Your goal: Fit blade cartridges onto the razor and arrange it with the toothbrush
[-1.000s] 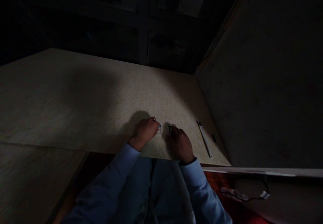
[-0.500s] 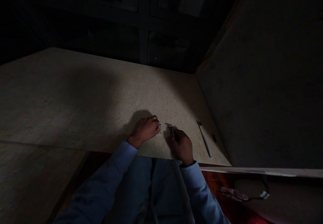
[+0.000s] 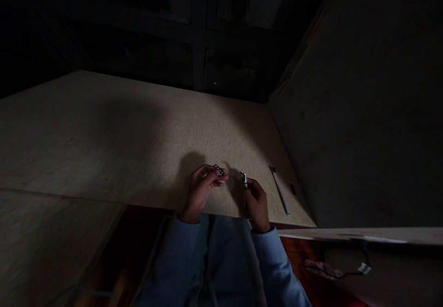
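Small black-and-silver piece (image 3: pixel 219 170) sits at the fingertips of the person's left hand (image 3: pixel 200 188), above the cream tabletop (image 3: pixel 194 117), the thumb pressed on it and the other fingers loosely curled underneath. A second ago that hand was back-up and low over the tabletop, with a small clear-looking item at its fingertips; now it has rolled over to show its palm, and its forearm has swung in closer to the lap. The right hand (image 3: pixel 255 201) is closed in a pinch around the lower end of a bent metallic piece (image 3: pixel 244 178), whose short hooked tip points left. Half a second earlier this piece leaned further toward the left hand; it now stands more upright, and the gap between the two pieces has widened. To the right, the slim white stick (image 3: pixel 281 191) with a dark end and the short dark piece (image 3: pixel 293 189) beside it lie where they were.
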`<state>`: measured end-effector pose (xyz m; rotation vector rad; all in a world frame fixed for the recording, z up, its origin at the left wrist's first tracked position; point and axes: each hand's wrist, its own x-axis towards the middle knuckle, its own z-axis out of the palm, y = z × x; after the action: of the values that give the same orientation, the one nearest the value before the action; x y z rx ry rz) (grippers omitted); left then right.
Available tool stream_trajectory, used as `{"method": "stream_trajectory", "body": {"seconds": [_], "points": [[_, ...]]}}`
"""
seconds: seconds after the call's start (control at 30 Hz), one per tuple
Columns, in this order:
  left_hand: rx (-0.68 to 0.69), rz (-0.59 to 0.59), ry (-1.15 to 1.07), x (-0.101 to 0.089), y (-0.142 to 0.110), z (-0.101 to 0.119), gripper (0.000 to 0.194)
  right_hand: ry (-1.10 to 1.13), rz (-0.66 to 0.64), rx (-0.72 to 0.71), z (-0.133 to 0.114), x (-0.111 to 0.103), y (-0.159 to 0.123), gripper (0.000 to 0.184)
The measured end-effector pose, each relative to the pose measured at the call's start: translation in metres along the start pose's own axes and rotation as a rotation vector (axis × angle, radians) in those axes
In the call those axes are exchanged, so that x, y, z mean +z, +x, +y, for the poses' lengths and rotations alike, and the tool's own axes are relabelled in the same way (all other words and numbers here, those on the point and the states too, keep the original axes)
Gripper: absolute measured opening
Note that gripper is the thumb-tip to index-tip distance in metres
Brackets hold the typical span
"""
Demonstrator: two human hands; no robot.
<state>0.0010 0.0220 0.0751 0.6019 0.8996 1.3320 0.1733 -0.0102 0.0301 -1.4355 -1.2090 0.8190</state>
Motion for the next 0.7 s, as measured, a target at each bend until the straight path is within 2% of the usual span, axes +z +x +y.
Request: {"method": "stream_trajectory", "body": {"seconds": [0.17,0.3,0.47,0.6,0.7], "points": [[-0.027,0.007,-0.120,0.014,-0.017,-0.002,0.029,0.281,-0.007,0.056,-0.035,0.003,-0.016,0.014],[-0.018,0.051,-0.139,0.024,-0.033,-0.003,0.028,0.483,-0.028,0.058,-0.065,0.008,-0.024,0.010],[0.060,0.065,-0.108,0.033,-0.050,-0.001,0.027,0.359,-0.030,-0.055,-0.084,0.010,-0.025,0.010],[0.127,0.098,-0.032,0.035,-0.060,0.003,0.028,0.265,-0.077,-0.103,-0.088,0.012,-0.023,0.014],[0.126,0.096,0.000,0.034,-0.064,0.005,0.028,0.227,-0.083,-0.115,-0.089,0.010,-0.023,0.012]]}}
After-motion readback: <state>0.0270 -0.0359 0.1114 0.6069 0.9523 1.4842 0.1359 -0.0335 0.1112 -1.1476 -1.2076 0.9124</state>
